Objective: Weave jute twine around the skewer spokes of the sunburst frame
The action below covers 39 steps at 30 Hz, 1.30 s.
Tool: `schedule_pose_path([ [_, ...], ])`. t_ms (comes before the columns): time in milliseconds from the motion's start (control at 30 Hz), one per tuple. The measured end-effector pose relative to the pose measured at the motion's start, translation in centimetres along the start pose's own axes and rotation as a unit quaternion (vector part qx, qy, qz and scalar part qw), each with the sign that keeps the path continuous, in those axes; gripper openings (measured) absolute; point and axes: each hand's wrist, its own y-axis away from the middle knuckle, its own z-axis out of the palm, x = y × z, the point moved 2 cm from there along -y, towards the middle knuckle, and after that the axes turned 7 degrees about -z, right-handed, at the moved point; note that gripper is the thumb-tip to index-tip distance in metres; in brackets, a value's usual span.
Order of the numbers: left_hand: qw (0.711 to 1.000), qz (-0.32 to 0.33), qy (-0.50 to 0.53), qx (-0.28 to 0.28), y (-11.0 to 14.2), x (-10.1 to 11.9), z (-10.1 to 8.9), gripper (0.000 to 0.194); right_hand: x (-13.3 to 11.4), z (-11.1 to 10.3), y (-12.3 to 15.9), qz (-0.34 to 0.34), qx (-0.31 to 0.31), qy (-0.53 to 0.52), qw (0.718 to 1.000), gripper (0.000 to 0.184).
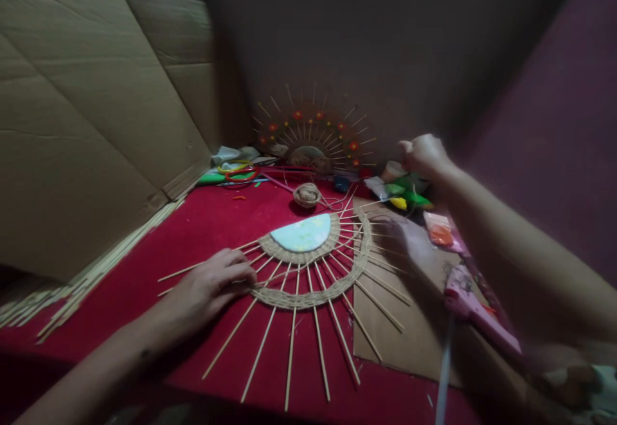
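Observation:
A half-round woven piece (295, 300) lies on the red cloth, with thin wooden sticks fanning out from a pale blue half-disc (303, 233). Two bands of tan twine run across the sticks. My left hand (216, 280) is closed on the left end of the outer band, fingertips curled around the sticks there. A loose strand crosses the sticks from near these fingers. Raised off the table at the right, my right hand (427, 155) is closed like a fist; what it holds, if anything, is hidden. A ball of twine (307, 195) sits behind the piece.
A pink glue gun (475, 312) lies on a brown board (385, 322) at the right. A cardboard sheet (96, 110) stands at the left above a bundle of sticks (96, 277). Behind, a finished-looking fan with red flowers (308, 129) leans among scissors (241, 171) and small packets (409, 197).

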Motion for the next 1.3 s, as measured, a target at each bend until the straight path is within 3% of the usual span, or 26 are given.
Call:
schedule_pose_path([
  [200, 1.000, 0.011, 0.007, 0.013, -0.2, 0.3, -0.1, 0.022, -3.3, 3.6, 9.2, -0.075, -0.197, -0.099, 0.973, 0.019],
  [300, 1.000, 0.009, 0.017, 0.023, -0.2, 0.7, -0.3, 0.022, -4.9, 4.7, 14.3, -0.173, -0.309, -0.154, 0.923, 0.017],
  [400, 1.000, 0.006, 0.017, 0.024, -0.2, 1.3, -0.5, 0.022, -6.0, 5.9, 18.6, -0.269, -0.370, -0.111, 0.882, 0.016],
  [567, 1.000, 0.001, 0.013, 0.018, -0.1, 1.8, -0.5, 0.019, -6.7, 8.6, 23.0, -0.420, -0.377, 0.071, 0.823, 0.014],
  [667, 1.000, 0.000, 0.016, 0.026, 0.0, 1.9, -0.4, 0.018, -6.7, 9.4, 23.8, -0.452, -0.353, 0.102, 0.813, 0.016],
  [800, 0.999, -0.004, 0.022, 0.028, 0.0, 1.9, -0.5, 0.019, -7.0, 8.7, 24.5, -0.462, -0.339, 0.085, 0.815, 0.018],
  [1033, 0.998, -0.015, 0.058, -0.018, 0.7, 1.7, -1.6, 0.014, -6.8, 6.8, 27.2, -0.387, -0.391, 0.069, 0.833, 0.021],
  [1167, 0.998, -0.005, 0.047, -0.032, 1.0, 2.0, -2.1, 0.016, -6.7, 6.4, 28.3, -0.401, -0.372, 0.070, 0.834, 0.023],
  [1300, 1.000, -0.011, 0.015, -0.011, 1.3, 2.8, -1.7, 0.016, -6.9, 5.9, 29.0, -0.432, -0.359, 0.075, 0.824, 0.023],
])
